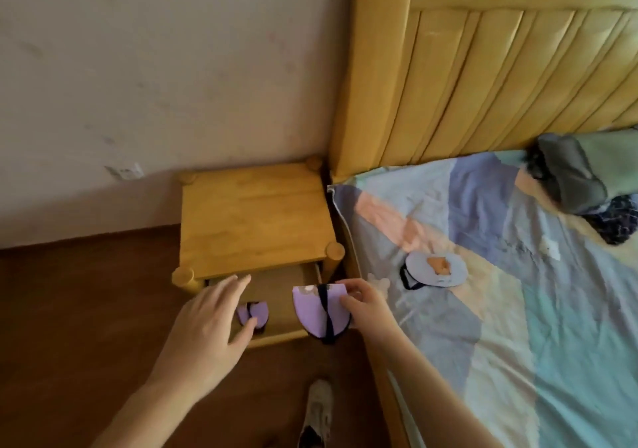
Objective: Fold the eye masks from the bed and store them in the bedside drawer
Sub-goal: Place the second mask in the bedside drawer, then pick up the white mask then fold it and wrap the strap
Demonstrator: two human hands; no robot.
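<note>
Folded purple mask (319, 311) in right hand (362, 304)

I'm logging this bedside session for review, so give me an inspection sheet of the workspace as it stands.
Surface: wooden nightstand, top bare; its drawer pulled open.
Job's things: folded purple mask lying in the drawer; second purple mask, folded, held over the drawer's right end; blue mask on the bedsheet, apparently folded.
Clutter: bundled grey-green fabric near the headboard.
Grippers: left hand open, hovering over the drawer; right hand pinching the second mask.
Cables: nothing seen.
Surroundings: wall socket, wooden floor, a shoe.
</note>
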